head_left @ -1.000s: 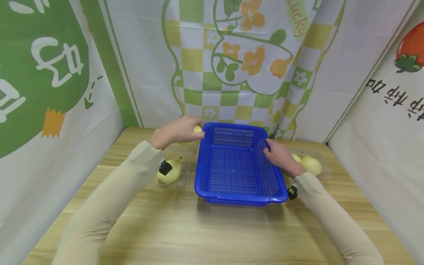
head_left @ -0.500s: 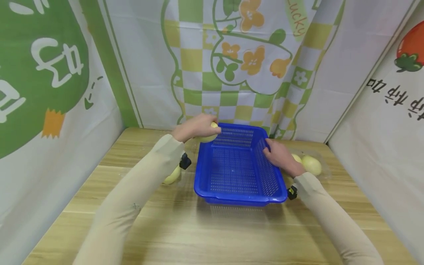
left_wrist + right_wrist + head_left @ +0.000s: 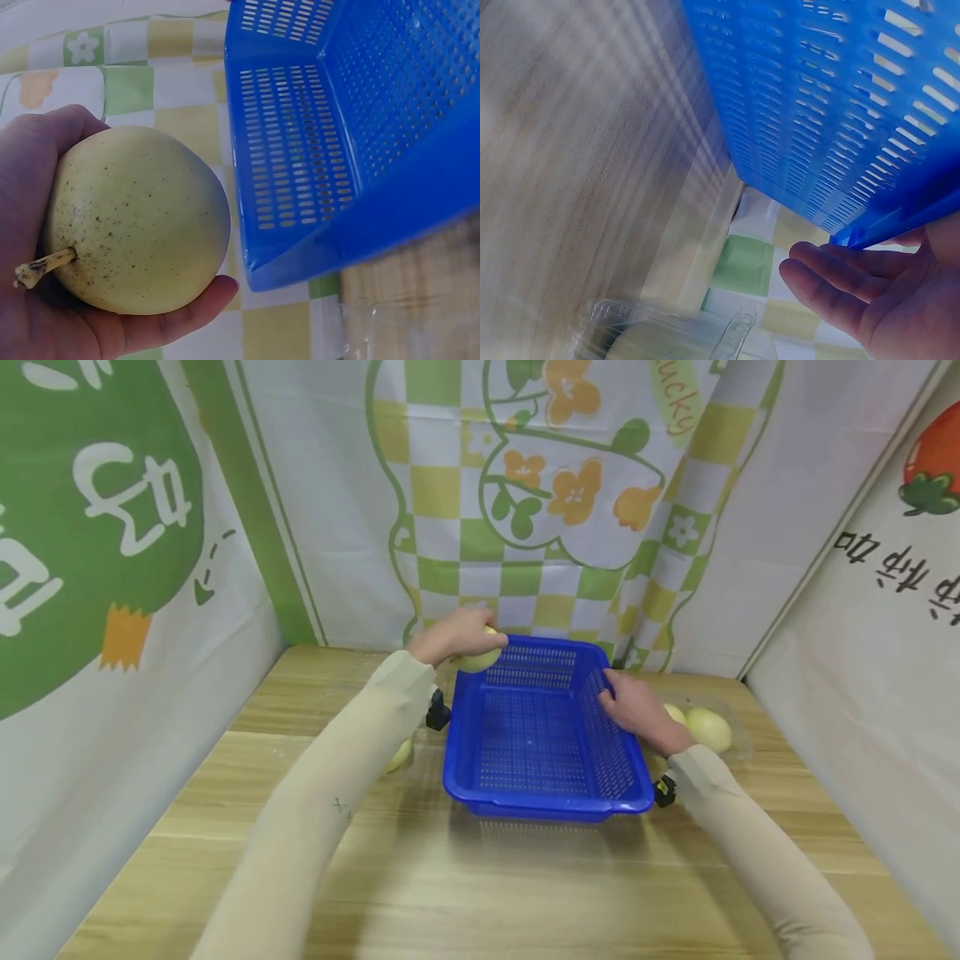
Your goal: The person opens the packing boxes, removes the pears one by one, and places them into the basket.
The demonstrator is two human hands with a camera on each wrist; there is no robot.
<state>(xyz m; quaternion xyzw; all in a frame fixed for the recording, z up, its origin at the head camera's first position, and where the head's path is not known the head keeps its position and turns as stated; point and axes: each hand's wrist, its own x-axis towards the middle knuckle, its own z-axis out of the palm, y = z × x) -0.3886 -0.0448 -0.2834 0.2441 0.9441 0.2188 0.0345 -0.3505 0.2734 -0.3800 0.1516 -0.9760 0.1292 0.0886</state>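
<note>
Left hand (image 3: 459,631): curled round a pale yellow-green pear (image 3: 139,221); fingers on either side of the fruit, nothing else in the grasp.
Held pear: off the table, at the far left corner of the basket; in the left wrist view a narrow gap separates fruit and plastic. Skin speckled brown; stem (image 3: 45,266) points away from the basket, towards the palm side.
Right hand (image 3: 641,710): grips the right rim of the basket; in the right wrist view the fingers lie along the outside, beneath the lip.
Blue basket (image 3: 543,804): between the hands, opening upward, walls and floor slotted; floor bare in the head view.
Right-hand pears: one pear (image 3: 708,729) and a second, partly hidden pear (image 3: 675,714), side by side in a clear plastic tray (image 3: 741,745), right of the basket, just beyond the right wrist.
Left-hand pear: another pear (image 3: 400,756), mostly covered by the left sleeve (image 3: 315,835), left of the basket.
Wrists: a small black device (image 3: 438,711) at the left cuff.
Table (image 3: 487,893): wood-grain top, shadow along the near side of the basket.
Far side: checked green, yellow and white curtain (image 3: 517,581) with orange flowers.
Right wall: printed red tomato (image 3: 933,464) above dark lettering.
</note>
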